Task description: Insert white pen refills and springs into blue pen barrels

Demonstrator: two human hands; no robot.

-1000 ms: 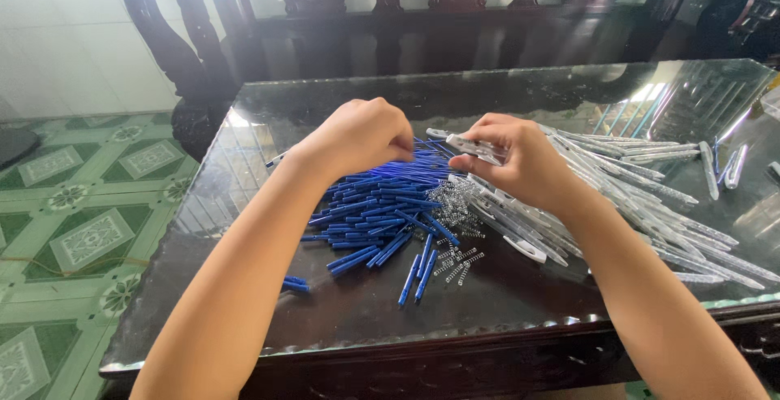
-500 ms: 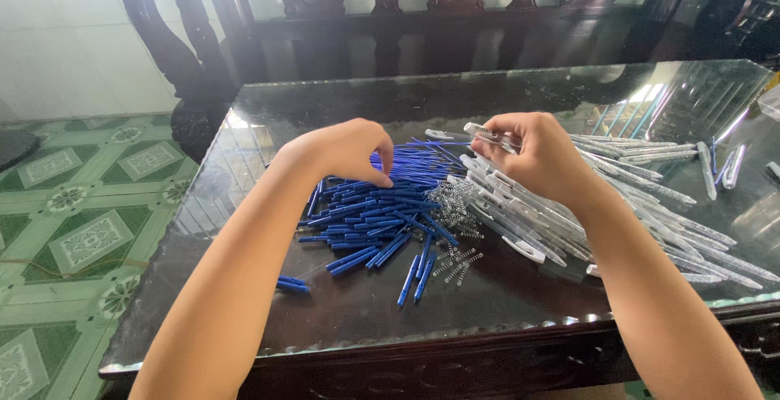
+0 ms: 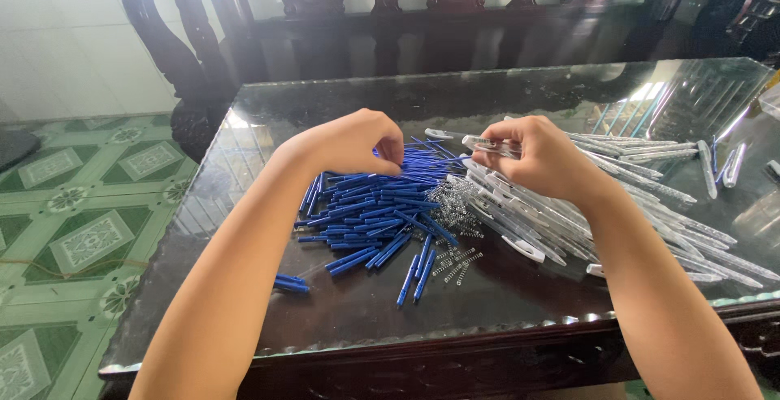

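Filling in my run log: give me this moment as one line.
left hand: reaching into blue pen parts | right hand: holding clear pen barrel | springs between piles | glass table

A glass-topped dark wooden worktop [image 3: 520, 95] reflects bright daylight. Behind it stands a carved dark wooden bench [image 3: 455, 10]. The floor [image 3: 73, 221] is green patterned tile. The wall [image 3: 57, 50] is pale tile.

I saw both forearms reaching forward, converging toward the middle. My left hand [image 3: 353, 141] was knuckles-up, its fingers curled under and pinched together at the tips. My right hand [image 3: 543, 154] hovered slightly higher, wrist bent, thumb and fingers closed in a pinch pointing left.
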